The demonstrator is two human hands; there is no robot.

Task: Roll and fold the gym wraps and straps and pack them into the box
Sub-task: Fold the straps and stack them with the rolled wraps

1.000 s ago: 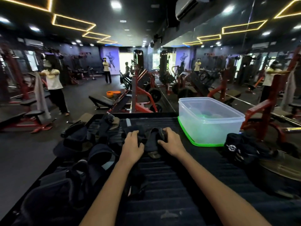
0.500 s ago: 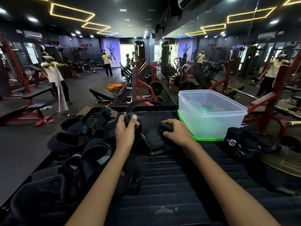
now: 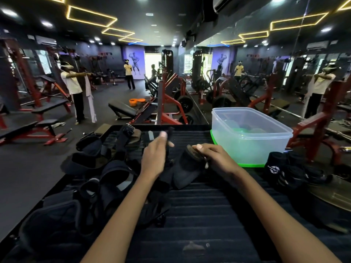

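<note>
A black wrist wrap (image 3: 187, 168) is lying at the middle of the dark ribbed mat (image 3: 199, 215), partly rolled. Its rolled end is pinched by the right hand (image 3: 214, 158), thumb and fingers closed on it. A thin black strap end (image 3: 169, 137) is gripped by the left hand (image 3: 154, 158), which is raised above the mat and motion-blurred. One translucent plastic box (image 3: 250, 137) is set on a green lid (image 3: 247, 165) at the far right of the mat, just beyond the right hand; its contents cannot be made out. A cluster of rolled black wraps (image 3: 284, 171) is seen right of the box, one with a white logo; count unclear. A pile of black straps and supports (image 3: 98, 168) is spread along the left side, pieces overlapping, not countable. Three people are visible on the gym floor behind, plus mirror reflections at right.
</note>
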